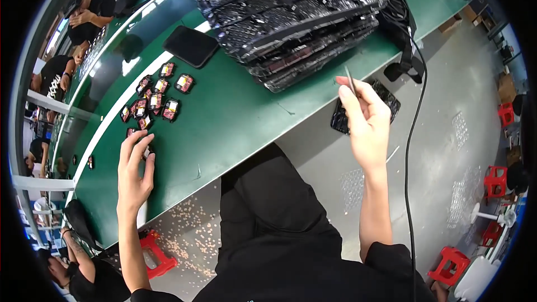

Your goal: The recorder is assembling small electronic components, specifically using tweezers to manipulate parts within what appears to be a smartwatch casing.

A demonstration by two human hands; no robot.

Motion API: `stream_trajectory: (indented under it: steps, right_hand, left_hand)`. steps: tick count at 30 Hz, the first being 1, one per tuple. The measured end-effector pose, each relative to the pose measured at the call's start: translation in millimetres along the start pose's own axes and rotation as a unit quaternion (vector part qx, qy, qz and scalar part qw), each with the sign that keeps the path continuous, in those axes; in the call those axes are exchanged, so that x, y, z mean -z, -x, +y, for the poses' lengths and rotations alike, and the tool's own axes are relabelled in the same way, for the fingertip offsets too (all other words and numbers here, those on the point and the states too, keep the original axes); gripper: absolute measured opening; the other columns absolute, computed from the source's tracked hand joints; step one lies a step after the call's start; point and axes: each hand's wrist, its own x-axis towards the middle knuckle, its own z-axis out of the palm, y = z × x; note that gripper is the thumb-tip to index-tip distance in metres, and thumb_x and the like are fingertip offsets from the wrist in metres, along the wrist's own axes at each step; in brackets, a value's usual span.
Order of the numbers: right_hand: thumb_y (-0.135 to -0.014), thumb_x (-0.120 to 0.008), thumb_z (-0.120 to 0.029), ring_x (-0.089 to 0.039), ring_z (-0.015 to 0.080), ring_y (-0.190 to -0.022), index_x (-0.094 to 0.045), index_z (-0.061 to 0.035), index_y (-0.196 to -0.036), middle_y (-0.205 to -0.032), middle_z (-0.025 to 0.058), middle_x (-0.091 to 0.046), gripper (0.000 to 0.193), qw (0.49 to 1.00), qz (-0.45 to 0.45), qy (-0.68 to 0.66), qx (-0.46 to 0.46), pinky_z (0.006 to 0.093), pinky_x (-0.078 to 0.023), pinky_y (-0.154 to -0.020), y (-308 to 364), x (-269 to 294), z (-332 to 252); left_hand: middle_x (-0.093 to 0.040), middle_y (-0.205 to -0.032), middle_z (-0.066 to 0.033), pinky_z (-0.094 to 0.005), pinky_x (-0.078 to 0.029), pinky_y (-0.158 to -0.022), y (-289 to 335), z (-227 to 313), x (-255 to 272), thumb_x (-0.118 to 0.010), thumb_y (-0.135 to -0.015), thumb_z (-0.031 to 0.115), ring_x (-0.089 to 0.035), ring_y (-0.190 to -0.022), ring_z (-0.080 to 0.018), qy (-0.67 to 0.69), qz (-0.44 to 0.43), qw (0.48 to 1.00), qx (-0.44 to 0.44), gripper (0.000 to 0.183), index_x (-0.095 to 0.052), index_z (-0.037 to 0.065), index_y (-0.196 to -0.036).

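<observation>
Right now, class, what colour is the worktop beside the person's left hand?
The worktop is green, best seen in the head view.

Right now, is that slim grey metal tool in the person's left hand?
No, the right hand holds the metal tool, while the left hand is by the small black-and-red devices.

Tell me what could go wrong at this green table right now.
The uneven stack of black trays sits near the green table's front edge; a bump might slide it. The slim tool in the right hand, held by that edge, could drop to the floor. The black cable hanging beside the right forearm might snag it.
</observation>
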Motion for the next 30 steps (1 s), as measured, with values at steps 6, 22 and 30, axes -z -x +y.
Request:
stream_trajectory:
  steps: [6, 22, 30]
  right_hand:
    - [-0.103, -0.072, -0.002, -0.061, 0.0234, -0.062, -0.077, 0.0066, -0.128, -0.082, 0.0152, -0.066, 0.028, 0.975, -0.028, 0.153, 0.162, 0.0345, -0.051, -0.063, 12.5, -7.1, 28.7]
    - [-0.091, -0.078, -0.011, -0.073, 0.0337, -0.07, -0.082, -0.0036, -0.09, -0.079, 0.0108, -0.074, 0.008, 0.974, 0.052, 0.106, 0.191, 0.0418, -0.059, -0.065, -2.0, -17.6, 57.5]
    - [-0.088, -0.077, -0.012, -0.073, 0.0354, -0.071, -0.077, -0.0048, -0.079, -0.077, 0.01, -0.071, 0.011, 0.95, 0.065, 0.167, 0.254, 0.0445, -0.06, -0.065, -12.0, -28.0, 55.8]
  left_hand:
    - [-0.055, -0.162, -0.0211, -0.051, -0.044, -0.123, -72.6, 91.5, 0.9, -0.082, -0.09, 0.005, -0.056, -0.146, -0.0406, -0.13, 0.117, 0.961, -0.215, 0.071, -0.06, 0.009, -0.157]
    - [-0.047, -0.171, -0.013, -0.0466, -0.031, -0.123, -169.2, 175.3, -104.6, -0.103, -0.071, 0.026, -0.045, -0.154, -0.0316, -0.203, 0.235, 0.887, -0.341, 0.101, -0.059, 0.023, -0.161]
    - [-0.051, -0.167, -0.0134, -0.0439, -0.032, -0.12, -173.3, 167.6, -107.7, -0.102, -0.072, 0.023, -0.048, -0.149, -0.0296, -0.209, 0.245, 0.878, -0.355, 0.095, -0.062, 0.02, -0.158]
